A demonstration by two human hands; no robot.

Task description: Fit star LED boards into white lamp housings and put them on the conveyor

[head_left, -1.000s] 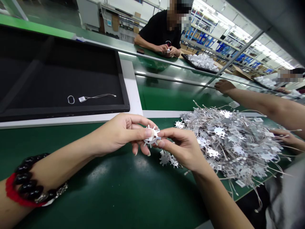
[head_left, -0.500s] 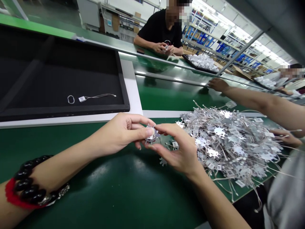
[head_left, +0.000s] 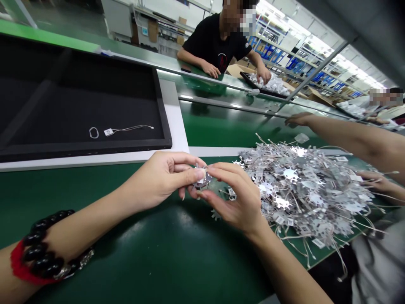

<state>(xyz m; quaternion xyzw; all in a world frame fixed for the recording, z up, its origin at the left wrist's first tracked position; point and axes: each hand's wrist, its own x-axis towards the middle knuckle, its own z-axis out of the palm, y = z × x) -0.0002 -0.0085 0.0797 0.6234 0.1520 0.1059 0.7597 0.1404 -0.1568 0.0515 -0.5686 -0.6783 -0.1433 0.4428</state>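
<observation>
Between my two hands is a small silvery metal plate [head_left: 202, 181] with tabs around its edge and a white label. My left hand [head_left: 169, 175] pinches it, the thumb lying over its face. From the other side, my right hand [head_left: 236, 190] grips its edge between thumb and fingers. Just right of my hands spreads a big heap of similar toothed metal plates [head_left: 303, 185] with thin white wires and labels. One loose plate [head_left: 216, 214] lies partly hidden below my right hand, on the green tabletop [head_left: 152, 261].
A black tray [head_left: 79, 107] at the left holds a labelled part with a wire [head_left: 108, 132] and a clear ring [head_left: 94, 132]. A co-worker's arm [head_left: 351, 131] reaches in from the right. Across the bench, another person [head_left: 218, 42] touches a tray of white parts [head_left: 275, 83].
My hands stay nearly in place, the metal plate turning slightly. The person opposite now reaches into the tray of white parts. The arm at right has shifted rightward.
</observation>
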